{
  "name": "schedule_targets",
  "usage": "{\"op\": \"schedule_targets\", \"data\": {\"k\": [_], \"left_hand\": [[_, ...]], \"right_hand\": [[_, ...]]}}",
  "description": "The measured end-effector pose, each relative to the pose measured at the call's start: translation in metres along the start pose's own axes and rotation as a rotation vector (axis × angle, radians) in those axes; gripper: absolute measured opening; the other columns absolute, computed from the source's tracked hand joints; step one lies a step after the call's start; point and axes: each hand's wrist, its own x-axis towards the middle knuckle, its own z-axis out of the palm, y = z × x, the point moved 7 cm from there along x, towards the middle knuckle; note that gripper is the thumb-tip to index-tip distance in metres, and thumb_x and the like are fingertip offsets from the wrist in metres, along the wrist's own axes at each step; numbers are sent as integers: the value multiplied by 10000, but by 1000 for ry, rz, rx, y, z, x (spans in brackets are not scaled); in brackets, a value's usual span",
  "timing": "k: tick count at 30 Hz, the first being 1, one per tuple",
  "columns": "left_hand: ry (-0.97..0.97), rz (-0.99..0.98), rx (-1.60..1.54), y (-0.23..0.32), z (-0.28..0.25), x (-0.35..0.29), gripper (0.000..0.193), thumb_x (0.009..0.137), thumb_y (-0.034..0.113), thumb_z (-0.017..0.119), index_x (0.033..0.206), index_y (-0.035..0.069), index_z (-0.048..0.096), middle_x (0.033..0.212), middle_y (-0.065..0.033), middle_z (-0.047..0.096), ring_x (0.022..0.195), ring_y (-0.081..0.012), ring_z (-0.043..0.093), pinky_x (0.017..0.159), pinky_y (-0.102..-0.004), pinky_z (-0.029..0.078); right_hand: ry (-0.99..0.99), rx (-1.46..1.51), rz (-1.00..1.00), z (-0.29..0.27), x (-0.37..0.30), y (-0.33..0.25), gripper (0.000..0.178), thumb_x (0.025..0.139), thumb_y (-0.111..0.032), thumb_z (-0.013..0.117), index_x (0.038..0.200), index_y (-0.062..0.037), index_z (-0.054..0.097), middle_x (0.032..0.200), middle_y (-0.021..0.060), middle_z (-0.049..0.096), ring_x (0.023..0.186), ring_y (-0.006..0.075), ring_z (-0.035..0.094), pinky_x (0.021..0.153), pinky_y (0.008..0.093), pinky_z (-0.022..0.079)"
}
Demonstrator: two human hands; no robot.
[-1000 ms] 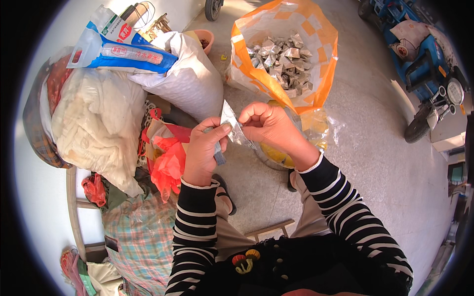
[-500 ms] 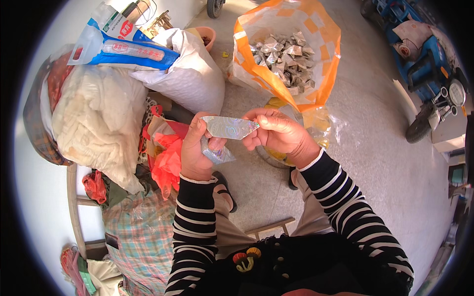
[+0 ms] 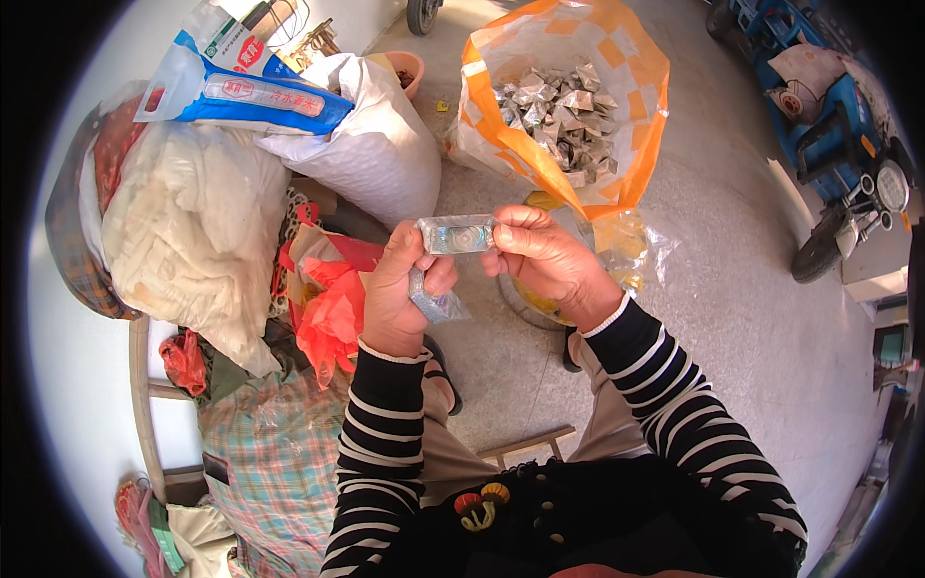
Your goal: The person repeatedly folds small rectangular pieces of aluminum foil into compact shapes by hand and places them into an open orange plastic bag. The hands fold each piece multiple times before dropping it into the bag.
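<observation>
Between my two hands is a small folded piece of silver foil paper (image 3: 459,235), shiny with rainbow glints and nearly rectangular. My left hand (image 3: 393,294) pinches its left end between thumb and fingers. At the other end, the thumb and fingers of my right hand (image 3: 551,255) are closed on it. A second foil piece (image 3: 440,302) hangs below, tucked in the lower fingers of my left hand. Beyond my hands stands an open orange-and-white bag (image 3: 636,178) holding several folded foil ingots (image 3: 567,116).
At the left are a stuffed white sack (image 3: 385,144), a blue-and-white rice bag (image 3: 251,96), a pale cloth bundle (image 3: 193,231), a red plastic bag (image 3: 332,313) and plaid cloth (image 3: 279,453). A blue three-wheeler (image 3: 838,144) stands far right. Below my hands is a wooden stool edge (image 3: 528,443).
The foil piece has gone from a longer shape with a pointed right end to a shorter, nearly rectangular one. My left hand has shifted slightly right, and my hands are closer together.
</observation>
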Motion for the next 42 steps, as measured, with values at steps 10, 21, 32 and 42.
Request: {"op": "schedule_targets", "data": {"k": [10, 21, 32, 42], "left_hand": [[167, 11, 6, 2, -6, 2, 298, 956, 340, 554, 1055, 61, 581, 771, -14, 487, 552, -116, 420, 495, -254, 367], [316, 54, 173, 12, -15, 0, 221, 887, 256, 647, 988, 66, 598, 758, -14, 537, 541, -114, 474, 475, -246, 375], [334, 33, 212, 14, -15, 0, 187, 879, 220, 645, 962, 58, 602, 747, -17, 540, 529, -115, 486, 465, -243, 376], [320, 67, 134, 6, -18, -40, 152, 868, 224, 660, 938, 97, 616, 734, 9, 549, 524, -104, 471, 470, -252, 362]], "right_hand": [[194, -599, -744, 44, -49, -98, 129, 832, -101, 720, 890, -28, 631, 883, 44, 640, 812, 135, 597, 742, 271, 486], [646, -1847, -1418, 73, -76, -137, 250, 638, -31, 788, 839, -132, 680, 921, 17, 629, 769, 201, 617, 627, 301, 488], [684, -1698, -871, 13, -26, -169, 324, 764, -75, 717, 1083, -85, 665, 982, 68, 651, 920, 222, 629, 778, 320, 514], [1328, -1252, -153, -61, -422, -1, 85, 780, -5, 592, 839, 4, 652, 778, 112, 678, 726, 182, 647, 674, 301, 515]]}}
